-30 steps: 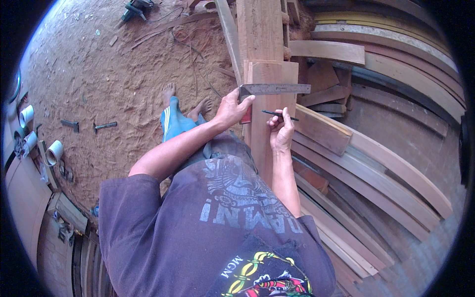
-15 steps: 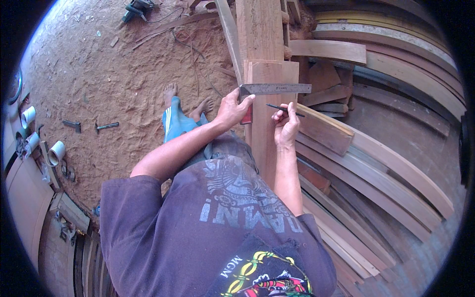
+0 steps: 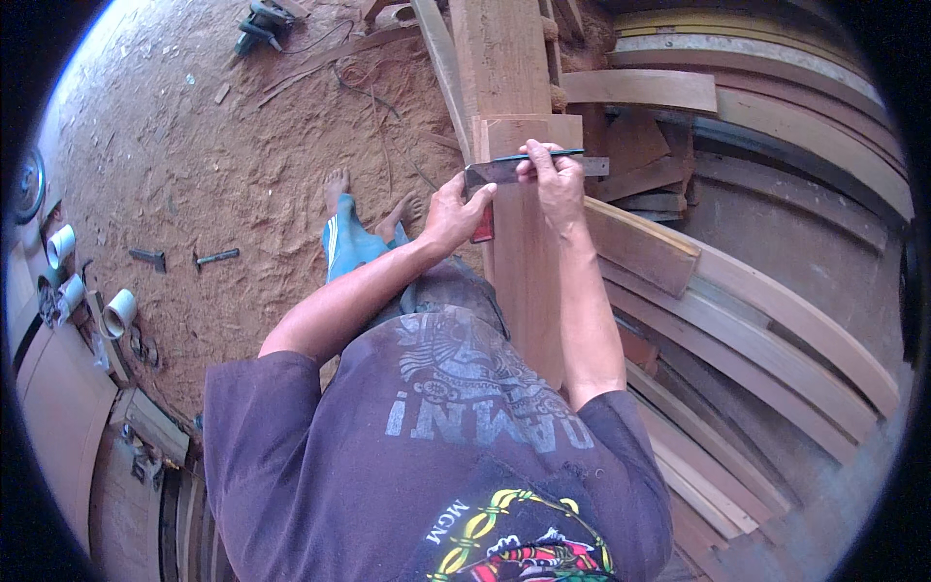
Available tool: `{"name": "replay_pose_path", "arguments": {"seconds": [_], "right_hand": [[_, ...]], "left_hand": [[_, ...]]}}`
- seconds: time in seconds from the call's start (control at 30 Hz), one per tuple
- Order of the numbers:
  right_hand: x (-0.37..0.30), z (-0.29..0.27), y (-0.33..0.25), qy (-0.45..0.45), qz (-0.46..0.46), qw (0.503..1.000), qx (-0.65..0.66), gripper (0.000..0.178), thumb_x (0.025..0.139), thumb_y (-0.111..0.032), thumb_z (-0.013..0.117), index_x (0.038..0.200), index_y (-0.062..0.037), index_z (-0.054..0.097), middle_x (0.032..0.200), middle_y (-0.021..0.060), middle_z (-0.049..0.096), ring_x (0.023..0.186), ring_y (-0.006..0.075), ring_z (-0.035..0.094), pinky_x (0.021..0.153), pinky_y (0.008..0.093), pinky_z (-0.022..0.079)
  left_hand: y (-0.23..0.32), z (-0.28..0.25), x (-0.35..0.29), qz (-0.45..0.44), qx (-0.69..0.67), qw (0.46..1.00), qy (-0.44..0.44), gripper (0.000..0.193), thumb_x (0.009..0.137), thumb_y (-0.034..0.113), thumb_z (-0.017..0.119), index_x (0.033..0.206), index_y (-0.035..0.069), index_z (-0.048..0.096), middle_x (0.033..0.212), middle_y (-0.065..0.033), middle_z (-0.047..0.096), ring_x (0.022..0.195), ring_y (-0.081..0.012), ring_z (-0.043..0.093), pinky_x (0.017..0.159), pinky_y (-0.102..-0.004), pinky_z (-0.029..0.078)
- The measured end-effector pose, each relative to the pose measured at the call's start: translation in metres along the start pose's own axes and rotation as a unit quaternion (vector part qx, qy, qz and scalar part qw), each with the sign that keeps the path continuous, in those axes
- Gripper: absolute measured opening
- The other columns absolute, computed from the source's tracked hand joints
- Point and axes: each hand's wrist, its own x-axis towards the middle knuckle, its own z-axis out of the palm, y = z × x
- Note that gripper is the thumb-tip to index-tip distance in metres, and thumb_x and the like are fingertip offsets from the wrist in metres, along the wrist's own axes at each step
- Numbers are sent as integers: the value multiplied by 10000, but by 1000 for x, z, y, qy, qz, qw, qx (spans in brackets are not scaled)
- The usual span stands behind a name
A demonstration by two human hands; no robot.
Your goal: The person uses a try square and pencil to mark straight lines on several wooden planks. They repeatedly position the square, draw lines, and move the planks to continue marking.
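Observation:
A metal try square (image 3: 596,167) lies across a flat wooden board (image 3: 529,281). My left hand (image 3: 456,211) grips the square's stock at the board's left edge, the thumb resting toward the blade. Between the fingers and thumb of my right hand (image 3: 553,184) is a dark pencil (image 3: 567,152), held over the blade and roughly in line with it. My right hand covers the middle of the blade, and I cannot tell whether the pencil's tip touches the wood. A small red object (image 3: 483,228) shows beside the board, just below my left hand.
A long timber beam (image 3: 499,68) runs away beyond the board. Stacked planks (image 3: 756,320) fill the right side. On the sandy floor at left lie a hammer (image 3: 215,257) and another dark tool (image 3: 147,258). A corded power tool (image 3: 260,29) sits at far left, white cylinders (image 3: 118,313) nearer.
My right hand has moved up and forward from beside the board onto the square's blade, bringing the pencil with it. My left hand stays on the square.

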Motion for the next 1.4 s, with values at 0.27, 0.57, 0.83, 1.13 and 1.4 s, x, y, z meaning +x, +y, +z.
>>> {"name": "replay_pose_path", "arguments": {"seconds": [0.27, 0.57, 0.83, 1.13, 1.4], "right_hand": [[10, -56, -18, 148, -166, 883, -414, 286, 1034, -304, 643, 916, -62, 741, 782, 146, 736, 690, 302, 725, 631, 433, 558], [-51, 65, -42, 5, -268, 897, -352, 133, 1007, -178, 655, 1022, -66, 726, 906, 123, 743, 828, 327, 743, 741, 411, 597], [-181, 57, -9, 153, -51, 960, -230, 340, 967, -151, 724, 1290, -64, 659, 1035, 162, 759, 936, 303, 761, 812, 404, 600], [-290, 132, 49, 471, 90, 864, -152, 483, 871, -191, 763, 1296, -34, 597, 1108, 210, 689, 925, 450, 700, 792, 489, 581], [-403, 169, 147, 671, 140, 702, 194, 334, 972, -277, 716, 1197, -35, 667, 935, 160, 742, 834, 269, 718, 755, 402, 564]], "left_hand": [[-8, 5, 2, 31, -13, 999, 9, 330, 1007, 318, 695, 1175, 33, 700, 886, -4, 703, 671, -70, 567, 566, -302, 480], [-13, -10, 6, 27, 27, 997, -62, 246, 1001, 237, 671, 1077, 4, 697, 870, -30, 715, 733, -120, 670, 587, -313, 538], [17, -47, -44, 65, 188, 960, -196, 376, 979, 351, 725, 1162, 23, 722, 829, -132, 762, 736, -181, 714, 700, -383, 572], [48, -1, -108, 174, 398, 737, -518, 385, 980, 377, 732, 1141, 29, 699, 994, -173, 778, 943, -307, 775, 820, -417, 585], [-12, 86, -163, 377, 399, 536, -641, 368, 953, 259, 773, 1222, 25, 681, 1153, -162, 736, 1056, -291, 718, 907, -412, 564]]}}
